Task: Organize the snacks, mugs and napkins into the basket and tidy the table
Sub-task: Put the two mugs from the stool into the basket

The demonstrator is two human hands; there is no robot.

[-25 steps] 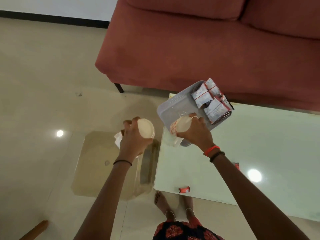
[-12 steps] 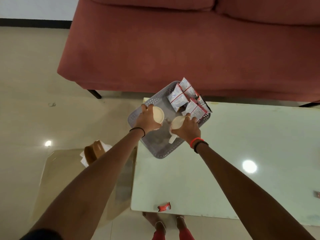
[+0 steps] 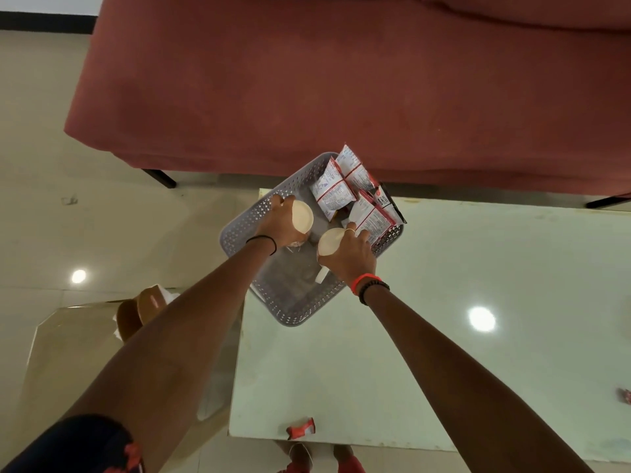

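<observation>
Over the grey basket (image 3: 239, 233), the left hand (image 3: 281, 225) grips one mug (image 3: 302, 217) and the right hand (image 3: 348, 254) grips another mug (image 3: 329, 241), beside the snack packets (image 3: 341, 189).

The basket (image 3: 239, 233) looks like matt grey plastic, its walls punched with small holes. My two mugs (image 3: 302, 217) seem smooth glazed ceramic, cream inside. The snack packets (image 3: 333, 191) are shiny printed foil. The table (image 3: 444, 353) top is glossy, mirroring lamps; the sofa (image 3: 307, 80) is matt reddish cloth.
</observation>
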